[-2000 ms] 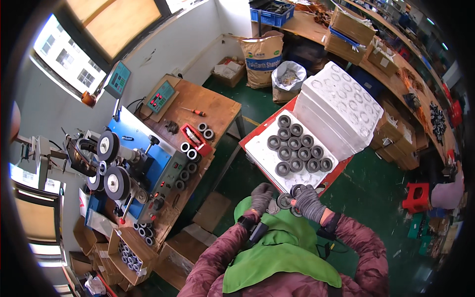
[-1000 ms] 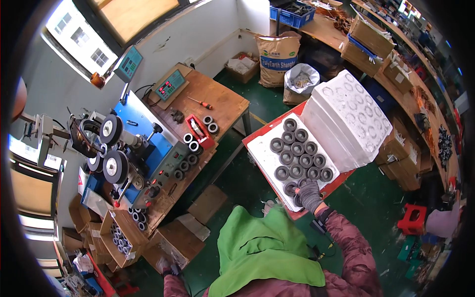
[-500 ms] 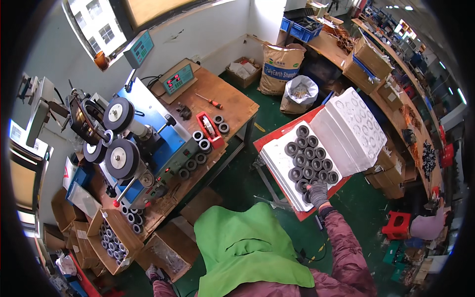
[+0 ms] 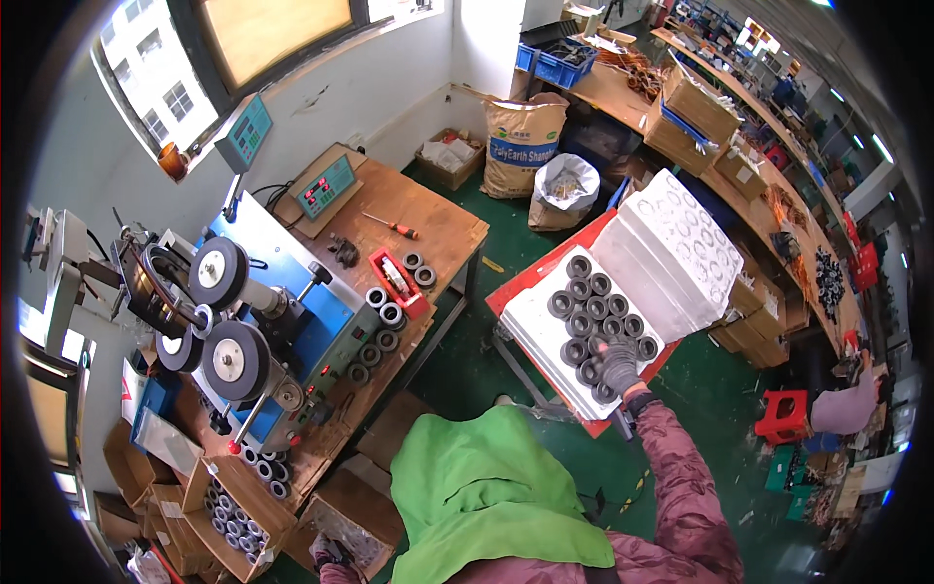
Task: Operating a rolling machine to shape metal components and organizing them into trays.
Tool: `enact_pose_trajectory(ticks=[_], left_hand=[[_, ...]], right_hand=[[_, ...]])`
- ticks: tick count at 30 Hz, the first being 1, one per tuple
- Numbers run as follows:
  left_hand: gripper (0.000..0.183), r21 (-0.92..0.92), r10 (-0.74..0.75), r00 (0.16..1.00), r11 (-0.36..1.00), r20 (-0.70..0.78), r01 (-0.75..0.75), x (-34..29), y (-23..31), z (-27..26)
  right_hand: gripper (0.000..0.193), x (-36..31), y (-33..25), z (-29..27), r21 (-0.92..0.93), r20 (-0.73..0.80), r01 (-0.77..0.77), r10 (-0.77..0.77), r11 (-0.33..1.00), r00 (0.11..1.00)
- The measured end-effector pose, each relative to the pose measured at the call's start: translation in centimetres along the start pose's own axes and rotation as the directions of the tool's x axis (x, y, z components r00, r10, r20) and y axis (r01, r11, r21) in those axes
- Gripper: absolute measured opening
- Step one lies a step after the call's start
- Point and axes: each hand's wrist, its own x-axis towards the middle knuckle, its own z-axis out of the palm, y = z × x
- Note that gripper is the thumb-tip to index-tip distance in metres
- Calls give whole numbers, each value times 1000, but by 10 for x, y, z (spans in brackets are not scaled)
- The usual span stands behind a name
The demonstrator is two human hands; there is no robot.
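Note:
My right hand [image 4: 618, 368], in a grey glove with bare fingertips, reaches over the black rings [image 4: 580, 323] standing in rows on a white foam tray [image 4: 533, 328]. Its fingers stretch forward onto the rings and hide a few of them; none looks lifted. Beside its wrist, one ring [image 4: 604, 392] lies at the tray's near corner. Low at the left, my left hand [image 4: 333, 552], also gloved, is by an open cardboard box [image 4: 326, 506] with clear plastic inside; its fingers are too small and dark to read.
A blue machine [image 4: 336, 310] with black rollers [image 4: 233, 361] stands on the wooden bench at left. Beside it are a red tape dispenser [image 4: 397, 282], a screwdriver [image 4: 391, 226] and more rings. A box of rings [image 4: 233, 521] sits below. Sacks [image 4: 523, 146] stand behind; a red stool [image 4: 783, 417] is at right.
My right hand has moved forward from the tray's near corner over the middle rings, uncovering the corner ring. My left hand has shifted slightly right and down, and the whole view has shifted.

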Motion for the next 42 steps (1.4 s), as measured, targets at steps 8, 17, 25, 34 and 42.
enact_pose_trajectory(ticks=[8, 17, 25, 34, 42], left_hand=[[33, -96, 113, 979, 991, 170, -98, -31, 17, 23], [35, -234, -53, 963, 965, 263, 117, -65, 38, 61], [34, -235, 36, 859, 967, 511, 100, -74, 53, 57], [29, -299, -89, 951, 937, 294, 181, -152, 27, 60], [29, -255, -122, 924, 941, 363, 224, -151, 8, 66]], right_hand=[[52, 54, -20, 8, -60, 131, -56, 63, 997, 989], [55, 69, 7, 8, -39, -55, 13, -15, 999, 998], [54, 151, 33, -32, -88, 3, -207, 208, 974, 978], [38, 210, 26, 6, -257, 107, -262, 297, 930, 949], [54, 191, 69, -24, 76, 38, -299, 297, 951, 954]])
